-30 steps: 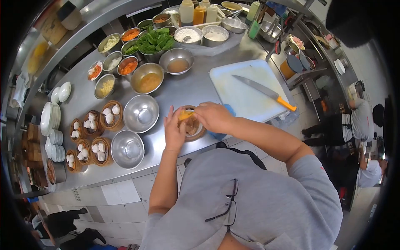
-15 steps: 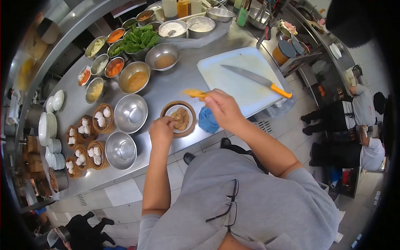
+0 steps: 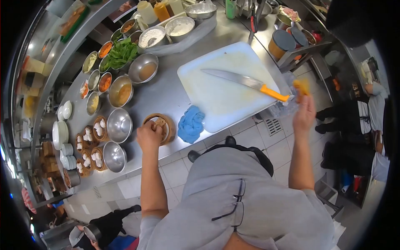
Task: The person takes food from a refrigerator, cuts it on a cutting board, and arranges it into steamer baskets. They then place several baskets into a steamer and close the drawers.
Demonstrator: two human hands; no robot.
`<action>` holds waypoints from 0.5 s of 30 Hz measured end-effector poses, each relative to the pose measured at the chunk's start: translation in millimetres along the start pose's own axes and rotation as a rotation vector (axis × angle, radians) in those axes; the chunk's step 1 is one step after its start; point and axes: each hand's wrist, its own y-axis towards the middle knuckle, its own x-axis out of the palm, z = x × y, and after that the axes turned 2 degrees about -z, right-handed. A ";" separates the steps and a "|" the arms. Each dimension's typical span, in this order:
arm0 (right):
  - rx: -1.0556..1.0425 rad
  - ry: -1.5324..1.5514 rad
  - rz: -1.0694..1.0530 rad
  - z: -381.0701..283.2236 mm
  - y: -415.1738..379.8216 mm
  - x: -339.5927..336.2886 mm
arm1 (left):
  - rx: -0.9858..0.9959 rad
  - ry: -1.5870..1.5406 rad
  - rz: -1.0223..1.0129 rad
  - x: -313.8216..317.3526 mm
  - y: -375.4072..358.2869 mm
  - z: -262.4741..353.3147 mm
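Note:
My left hand [image 3: 149,136] reaches over the rim of a round bamboo steamer [image 3: 171,124] near the counter's front edge. Its fingers are pinched on a brown, glistening piece of food [image 3: 159,122] inside, and they hide part of the contents. Out to the right, beyond the cutting board, my right hand [image 3: 305,113] is raised with a blurred orange-yellow piece [image 3: 301,86] in its closed fingers. A crumpled blue cloth [image 3: 191,124] lies between the steamer and the white cutting board [image 3: 221,102]. On the board rests a knife [image 3: 246,81] with an orange handle.
Two metal bowls [image 3: 119,125] and several small steamers of white buns [image 3: 99,128] stand at left. Behind them are bowls of sauce [image 3: 121,92], leafy greens [image 3: 121,54] and flour [image 3: 152,37]. Stacked plates [image 3: 61,134] line the far left. Co-workers [image 3: 368,116] stand at right.
My right hand has swung from beside the steamer out past the board's right side, carrying the orange-yellow piece. My left hand stays at the steamer. The view has shifted and turned.

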 end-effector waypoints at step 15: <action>0.247 -0.343 0.261 265.0 87.4 -113.7 | -0.034 0.035 -0.178 -0.1 32.9 1.8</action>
